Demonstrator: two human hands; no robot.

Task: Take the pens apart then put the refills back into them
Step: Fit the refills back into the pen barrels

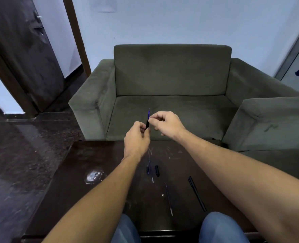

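My left hand (137,139) grips the black pen barrel (147,125) upright above the far edge of the dark table (85,199). A blue refill (148,114) sticks up out of the barrel, and my right hand (164,124) pinches it near the barrel's mouth. On the table lie a loose refill (168,199), a whole black pen (197,193), a black cap (156,171) and another small black piece with a thin refill (149,170) beside it.
A green sofa (171,81) stands right behind the table, with a second sofa arm (275,120) at the right. My knees in blue jeans (220,228) touch the table's near edge. Dark glossy floor (22,146) and a door lie to the left.
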